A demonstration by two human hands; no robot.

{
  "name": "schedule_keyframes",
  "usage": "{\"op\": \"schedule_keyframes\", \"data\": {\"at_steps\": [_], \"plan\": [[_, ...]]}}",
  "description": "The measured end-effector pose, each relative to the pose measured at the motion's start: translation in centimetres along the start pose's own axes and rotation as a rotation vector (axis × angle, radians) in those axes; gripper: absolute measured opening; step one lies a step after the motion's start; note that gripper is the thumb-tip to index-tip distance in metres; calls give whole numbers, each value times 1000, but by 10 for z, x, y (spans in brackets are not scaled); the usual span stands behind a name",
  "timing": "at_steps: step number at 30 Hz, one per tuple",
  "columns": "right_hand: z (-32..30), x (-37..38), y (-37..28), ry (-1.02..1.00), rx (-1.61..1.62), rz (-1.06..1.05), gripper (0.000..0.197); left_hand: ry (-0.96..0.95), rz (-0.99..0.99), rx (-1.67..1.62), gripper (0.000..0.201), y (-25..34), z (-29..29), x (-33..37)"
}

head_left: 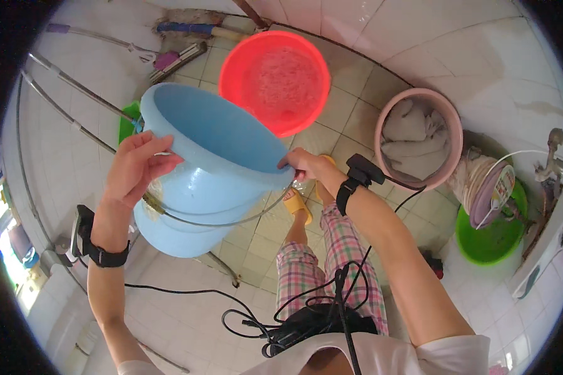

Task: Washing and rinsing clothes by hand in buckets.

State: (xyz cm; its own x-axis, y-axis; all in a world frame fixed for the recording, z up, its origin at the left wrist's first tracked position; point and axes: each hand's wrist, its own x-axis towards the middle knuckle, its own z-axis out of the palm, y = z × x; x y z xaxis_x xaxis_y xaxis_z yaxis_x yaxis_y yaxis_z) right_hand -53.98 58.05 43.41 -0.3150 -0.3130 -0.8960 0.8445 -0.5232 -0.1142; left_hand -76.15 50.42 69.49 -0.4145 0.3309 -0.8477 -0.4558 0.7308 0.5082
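A large light-blue bucket (194,187) hangs tilted between my hands, its mouth turned up and to the right. My left hand (141,165) grips the left side of its rim, thumb and fingers close together. On the rim's right side my right hand (303,164) holds on, fingers curled over the edge. The bucket's thin wire handle (231,223) droops across its near side. No contents show in the part of the inside I can see. Just beyond the bucket, a red basin (319,75) of foamy water stands on the floor.
A pink bucket (456,125) with grey cloth stands at the right. A green basin (481,247) sits below a mop (472,175) and a wall tap (553,147). Mop poles (75,81) lean at the left. Black cables (225,294) loop from my waist and wrists.
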Motion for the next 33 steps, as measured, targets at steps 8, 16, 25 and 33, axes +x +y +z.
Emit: {"op": "schedule_keyframes", "data": {"at_steps": [8, 16, 25, 33], "plan": [[-11, 10, 10, -152, 118, -6, 12, 5, 33, 61, 12, 29, 29, 5], [-4, -5, 12, -214, 156, -46, 15, -18, 29, 162, 13, 51, 50, -5], [1, -13, 22, -266, 232, -95, 15, -46, 46, 284, 19, 62, 74, -5], [-3, -10, 30, -288, 282, -88, 16, -62, 22, 294, 13, 65, 87, 2]]}}
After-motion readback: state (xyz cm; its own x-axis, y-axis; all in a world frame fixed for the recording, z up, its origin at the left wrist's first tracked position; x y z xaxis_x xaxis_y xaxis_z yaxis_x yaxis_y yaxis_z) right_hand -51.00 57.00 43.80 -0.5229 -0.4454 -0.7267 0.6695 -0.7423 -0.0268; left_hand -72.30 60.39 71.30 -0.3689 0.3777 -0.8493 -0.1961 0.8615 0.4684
